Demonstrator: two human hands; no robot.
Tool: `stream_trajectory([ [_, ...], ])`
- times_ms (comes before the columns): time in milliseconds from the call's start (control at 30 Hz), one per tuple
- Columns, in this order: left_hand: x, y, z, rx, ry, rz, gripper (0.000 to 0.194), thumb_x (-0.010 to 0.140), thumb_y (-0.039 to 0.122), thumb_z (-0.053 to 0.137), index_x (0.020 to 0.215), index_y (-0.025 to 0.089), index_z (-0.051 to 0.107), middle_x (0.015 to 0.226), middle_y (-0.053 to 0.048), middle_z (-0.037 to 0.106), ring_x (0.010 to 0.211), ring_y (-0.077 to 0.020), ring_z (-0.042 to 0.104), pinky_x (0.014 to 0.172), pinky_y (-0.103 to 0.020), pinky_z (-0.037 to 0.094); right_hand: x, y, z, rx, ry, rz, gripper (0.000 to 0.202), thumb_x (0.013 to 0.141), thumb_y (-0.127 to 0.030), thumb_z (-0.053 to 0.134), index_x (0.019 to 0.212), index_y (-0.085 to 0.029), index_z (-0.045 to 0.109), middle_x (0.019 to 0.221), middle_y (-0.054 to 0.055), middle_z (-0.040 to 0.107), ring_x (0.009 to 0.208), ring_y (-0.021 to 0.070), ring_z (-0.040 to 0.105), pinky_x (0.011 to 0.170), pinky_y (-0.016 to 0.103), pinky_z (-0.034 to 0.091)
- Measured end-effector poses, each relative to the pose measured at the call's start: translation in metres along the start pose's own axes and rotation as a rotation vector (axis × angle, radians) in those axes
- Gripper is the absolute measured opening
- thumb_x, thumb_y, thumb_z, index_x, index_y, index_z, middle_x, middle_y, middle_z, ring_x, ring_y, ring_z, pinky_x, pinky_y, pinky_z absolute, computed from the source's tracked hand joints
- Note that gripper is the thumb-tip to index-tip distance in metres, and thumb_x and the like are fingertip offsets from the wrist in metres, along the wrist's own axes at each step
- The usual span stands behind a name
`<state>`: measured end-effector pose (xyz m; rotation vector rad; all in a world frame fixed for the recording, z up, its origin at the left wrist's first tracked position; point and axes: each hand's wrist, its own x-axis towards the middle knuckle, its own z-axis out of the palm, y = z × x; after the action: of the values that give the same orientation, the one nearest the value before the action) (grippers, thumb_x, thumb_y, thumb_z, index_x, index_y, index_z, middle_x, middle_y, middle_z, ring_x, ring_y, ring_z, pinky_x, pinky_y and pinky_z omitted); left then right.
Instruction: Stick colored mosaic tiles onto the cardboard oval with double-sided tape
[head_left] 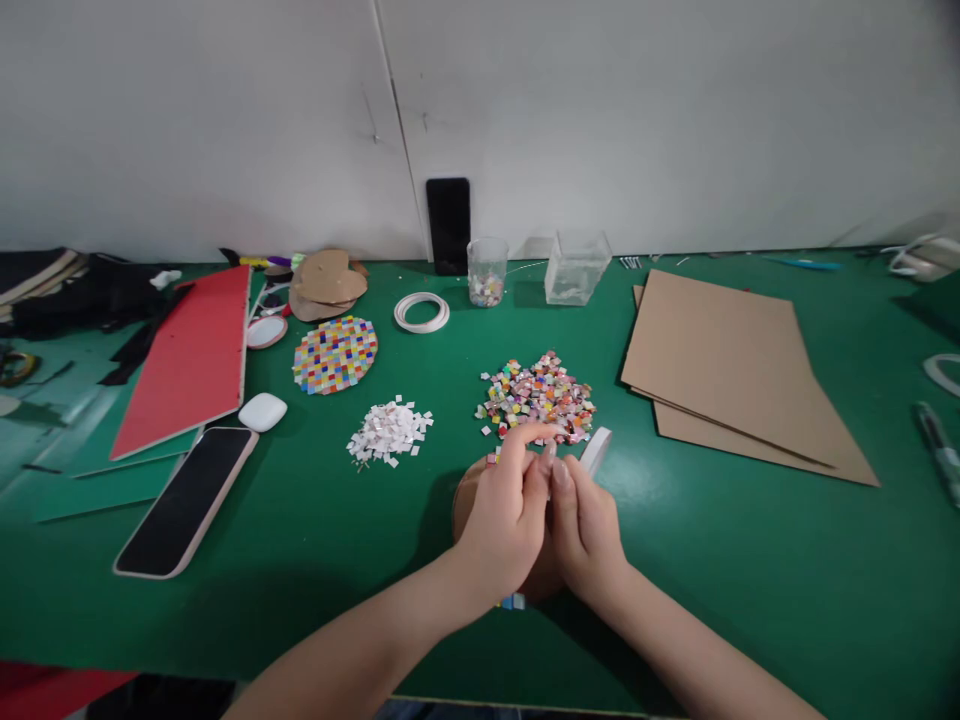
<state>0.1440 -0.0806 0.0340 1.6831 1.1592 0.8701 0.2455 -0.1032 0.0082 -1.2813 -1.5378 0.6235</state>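
My left hand (506, 515) and my right hand (589, 520) meet over a round brown cardboard piece (466, 495), thumbs and fingers pinched together. Whatever sits between the fingertips is too small or hidden to name. Much of the cardboard is covered by my hands; a few blue tiles (514, 602) show at its near edge. Just beyond my fingertips lies a heap of small coloured mosaic tiles (536, 395). A white tape roll (598, 450) stands beside my right hand. To the left is a pile of small white squares (388, 432).
A tile-covered disc (335, 355), a white tape ring (421, 312), a cup with tiles (487, 275) and a clear box (577, 268) stand farther back. Cardboard sheets (720, 360) lie right. At left are a phone (187, 500), a white case (262, 411) and a red board (187, 360).
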Motion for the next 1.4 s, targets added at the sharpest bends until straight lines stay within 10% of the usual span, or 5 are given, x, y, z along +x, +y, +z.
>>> stream_trajectory([
  [667,-0.004,-0.005,0.003,0.024,0.062,0.125,0.028,0.094,0.022,0.031,0.121,0.022,0.039,0.112,-0.008,0.06,0.104,-0.0197,0.057,0.088,-0.036,0.046,0.0,0.003,-0.004,0.085,-0.057,0.121,0.027,0.095,-0.027,0.029,0.071,-0.021,0.039,0.056,-0.004,0.044,0.045,0.0099,0.04,0.043,0.022,0.032],
  [1167,-0.005,-0.007,0.006,0.199,0.088,0.244,0.034,0.092,0.016,0.028,0.124,0.02,0.04,0.11,-0.009,0.061,0.088,-0.0163,0.062,0.075,-0.029,0.052,-0.003,0.001,0.0,-0.167,-0.008,-0.094,0.021,0.091,-0.016,0.03,0.073,-0.023,0.036,0.054,-0.005,0.041,0.04,0.0104,0.039,0.039,0.022,0.029],
  [1400,-0.005,-0.006,0.006,0.187,0.09,0.13,0.027,0.093,0.02,0.03,0.117,0.019,0.042,0.073,-0.002,0.063,0.079,-0.0178,0.063,0.074,-0.031,0.051,-0.004,0.002,0.003,-0.234,0.016,-0.135,0.019,0.091,-0.013,0.028,0.078,-0.022,0.038,0.057,-0.004,0.044,0.039,0.0106,0.038,0.04,0.023,0.028],
])
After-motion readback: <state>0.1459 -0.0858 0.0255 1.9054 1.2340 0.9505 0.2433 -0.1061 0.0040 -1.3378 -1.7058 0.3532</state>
